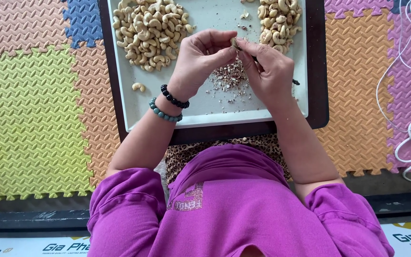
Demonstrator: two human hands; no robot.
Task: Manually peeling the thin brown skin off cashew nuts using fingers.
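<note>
Over the tray middle | left hand and right hand, both grips pinching one cashew | peeling, I'd guess | peeled pile at 10 o'clock | next needs gentle thumb scraping, skin bits below

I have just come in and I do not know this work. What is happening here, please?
A person holds one cashew nut between the fingertips of the left hand and the right hand, over a white tray. Bits of skin lie below the hands. One pile of cashews sits at the upper left, another pile at the upper right.
</note>
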